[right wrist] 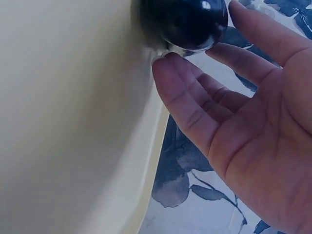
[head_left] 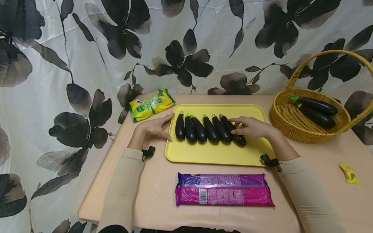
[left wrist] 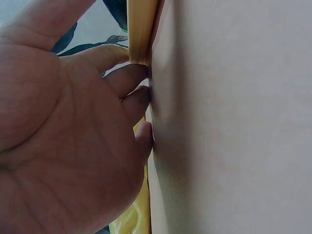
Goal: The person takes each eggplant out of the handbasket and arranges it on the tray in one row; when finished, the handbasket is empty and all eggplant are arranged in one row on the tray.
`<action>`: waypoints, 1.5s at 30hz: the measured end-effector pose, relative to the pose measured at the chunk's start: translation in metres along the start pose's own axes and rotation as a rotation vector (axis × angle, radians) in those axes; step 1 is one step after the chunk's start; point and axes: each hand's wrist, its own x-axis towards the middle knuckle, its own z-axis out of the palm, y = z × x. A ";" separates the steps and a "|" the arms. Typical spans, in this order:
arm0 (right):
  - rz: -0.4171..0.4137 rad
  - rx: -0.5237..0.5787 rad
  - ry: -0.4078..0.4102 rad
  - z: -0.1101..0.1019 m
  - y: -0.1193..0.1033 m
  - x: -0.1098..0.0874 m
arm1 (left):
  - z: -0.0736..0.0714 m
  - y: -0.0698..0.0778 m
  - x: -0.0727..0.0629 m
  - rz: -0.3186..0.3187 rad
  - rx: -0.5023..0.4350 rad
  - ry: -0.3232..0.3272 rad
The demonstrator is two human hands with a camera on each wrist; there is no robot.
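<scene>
Several dark purple eggplants [head_left: 199,129] lie side by side on a yellow tray [head_left: 204,154], green stem ends toward the back. My right hand [head_left: 250,127] has its thumb and fingers about the rightmost eggplant [head_left: 240,139], which lies slightly slanted. In the right wrist view, that eggplant's rounded end [right wrist: 187,22] sits between thumb and fingertips. At the tray's left edge, my left hand [head_left: 152,127] rests with fingers extended and holds nothing. The left wrist view shows its palm [left wrist: 73,146] and its fingers against the tray edge and tabletop.
A wicker basket [head_left: 291,131] with two eggplants [head_left: 316,116] stands at the right. Behind the left hand lies a yellow-green packet [head_left: 151,104]. A pink and purple package [head_left: 224,190] lies in front of the tray, and a small yellow sachet [head_left: 349,174] at far right.
</scene>
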 end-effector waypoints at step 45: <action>0.636 -0.220 0.438 -0.106 0.148 -0.108 | 0.006 -0.007 0.000 0.020 0.005 0.009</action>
